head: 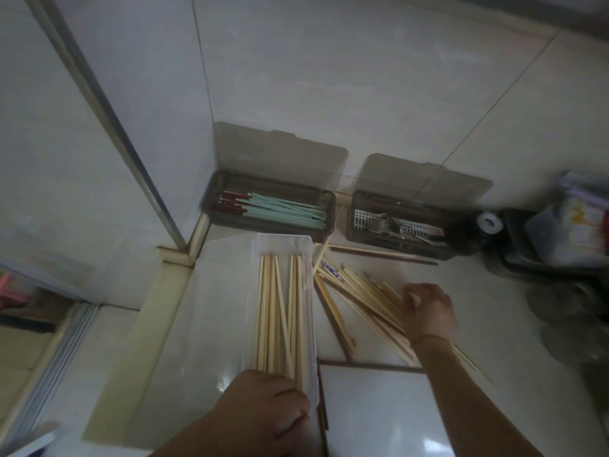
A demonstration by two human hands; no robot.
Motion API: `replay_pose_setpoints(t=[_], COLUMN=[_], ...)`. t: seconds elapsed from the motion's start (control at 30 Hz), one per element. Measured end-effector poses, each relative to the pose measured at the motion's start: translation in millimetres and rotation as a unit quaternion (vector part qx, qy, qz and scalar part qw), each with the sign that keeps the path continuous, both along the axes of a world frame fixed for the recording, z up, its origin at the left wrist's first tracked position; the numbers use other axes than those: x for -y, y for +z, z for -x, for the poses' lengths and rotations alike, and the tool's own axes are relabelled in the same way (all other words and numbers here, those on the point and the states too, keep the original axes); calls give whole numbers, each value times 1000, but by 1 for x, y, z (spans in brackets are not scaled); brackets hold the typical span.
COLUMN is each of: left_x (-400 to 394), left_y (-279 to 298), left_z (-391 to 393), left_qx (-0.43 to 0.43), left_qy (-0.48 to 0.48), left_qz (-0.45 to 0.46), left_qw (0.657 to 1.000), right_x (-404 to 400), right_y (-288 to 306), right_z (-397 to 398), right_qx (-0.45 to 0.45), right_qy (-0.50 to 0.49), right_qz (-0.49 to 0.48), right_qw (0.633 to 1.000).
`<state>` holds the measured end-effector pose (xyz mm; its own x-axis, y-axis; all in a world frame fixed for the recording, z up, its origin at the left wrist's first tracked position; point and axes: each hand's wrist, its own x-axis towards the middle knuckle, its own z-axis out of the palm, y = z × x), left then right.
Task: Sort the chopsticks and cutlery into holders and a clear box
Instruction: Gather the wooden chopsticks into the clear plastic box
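Left hand (pixel 263 410) curled near; right hand (pixel 428 311) extended, fingers bent.

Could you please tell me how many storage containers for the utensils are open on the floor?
3: the left holder with green chopsticks, the right holder with forks, the clear box in front.

1. The clear box (pixel 283 249) is showing see-through, whitish walls, and the chopsticks inside it (pixel 280 311) are showing pale, plain wood.
2. The loose chopsticks (pixel 362 295) on the floor are showing the same light tan; one wrapper (pixel 333 272) among them is carrying blue print on white.
3. The left holder (pixel 273 232) is looking smoky grey-brown and translucent, and is holding mint-green chopsticks (pixel 283 209) beside dark red ones (pixel 230 202).
4. The right holder (pixel 395 245) is showing the same smoky tint, with a white perforated insert (pixel 361 219) and silvery cutlery (pixel 392 225).
5. The floor tiles (pixel 379 77) are appearing off-white with thin grey joints.
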<state>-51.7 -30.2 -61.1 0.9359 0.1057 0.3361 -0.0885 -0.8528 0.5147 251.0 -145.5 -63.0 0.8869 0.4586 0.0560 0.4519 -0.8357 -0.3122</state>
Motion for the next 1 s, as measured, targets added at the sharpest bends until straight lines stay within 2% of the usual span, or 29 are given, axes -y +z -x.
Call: replay_pose_setpoints(t=[0.2, 0.33, 0.4, 0.57, 0.63, 0.7, 0.77, 0.83, 0.9, 1.0], left_x=[-1, -2, -1, 0, 0, 0, 0, 1, 1, 0], left_y=[4, 3, 1, -1, 1, 1, 1, 1, -1, -2], left_z=[-2, -1, -1, -2, -3, -3, -2, -2, -1, -1], left_qx=[0, -2, 1, -4, -6, -11, -11, -12, -12, -7], left_qy=[-3, -5, -5, -2, 1, 5, 8, 8, 9, 3], left_qz=[0, -2, -6, -6, -1, -1, 3, 12, 15, -1], left_qw=[1000, 1000, 1000, 1000, 1000, 1000, 1000, 1000, 1000, 1000], right_x=[67, 84, 80, 68, 59, 40, 15, -10, -32, -64], right_y=[-39, -44, -40, -37, -26, -1, 27, 51, 70, 82], right_z=[-36, -23, -20, -21, -20, -14, 0, 24, 52, 91], right_qx=[-44, 35, 63, 38, 52, 53, 9, -17, -21, -67], right_qy=[-65, -35, -22, -34, -35, -51, -57, 2, 73, 150], right_qz=[152, 90, 90, 211, 227, 138, -38, -193, -305, -373], right_qw=[985, 995, 994, 976, 972, 988, 998, 981, 949, 913])
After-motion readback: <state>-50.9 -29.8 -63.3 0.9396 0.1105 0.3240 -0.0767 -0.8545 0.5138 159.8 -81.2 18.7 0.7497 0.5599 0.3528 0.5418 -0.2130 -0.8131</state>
